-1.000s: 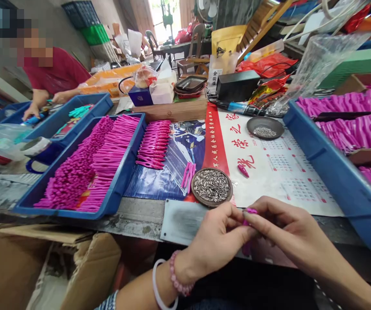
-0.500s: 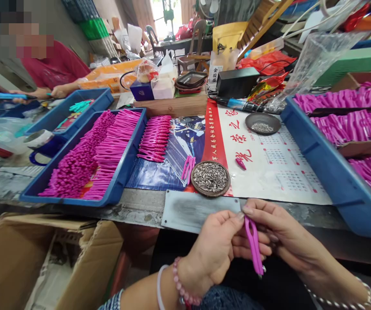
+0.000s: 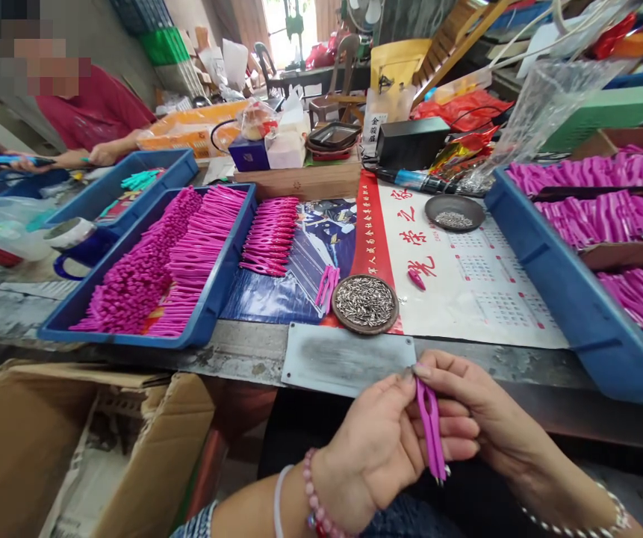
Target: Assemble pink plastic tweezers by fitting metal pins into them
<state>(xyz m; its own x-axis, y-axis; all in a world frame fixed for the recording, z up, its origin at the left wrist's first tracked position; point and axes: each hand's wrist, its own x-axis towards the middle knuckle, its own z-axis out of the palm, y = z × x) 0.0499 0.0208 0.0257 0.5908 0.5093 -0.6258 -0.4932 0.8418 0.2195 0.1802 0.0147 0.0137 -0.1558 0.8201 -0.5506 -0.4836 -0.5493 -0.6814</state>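
My left hand (image 3: 377, 444) and my right hand (image 3: 461, 415) meet below the table edge, both pinching the top of one magenta plastic tweezer-like clip (image 3: 430, 433). The clip hangs tips down between my fingers, with small metal points at its lower end. Just beyond my hands a grey metal plate (image 3: 349, 359) lies at the table edge, and behind it stands a round dish of small metal pins (image 3: 366, 302). A few loose magenta clips (image 3: 326, 285) lie left of that dish.
A blue tray of magenta clips (image 3: 156, 273) sits left, a neat row of clips (image 3: 270, 235) beside it. A large blue bin of magenta parts (image 3: 606, 246) fills the right. A second pin dish (image 3: 454, 213) stands farther back. A person in red (image 3: 94, 123) works far left. An open cardboard box (image 3: 75, 448) stands below.
My hands have dropped from the table edge toward my lap. The clip, earlier hidden in my fingers, now hangs in view and its two legs have closed together.
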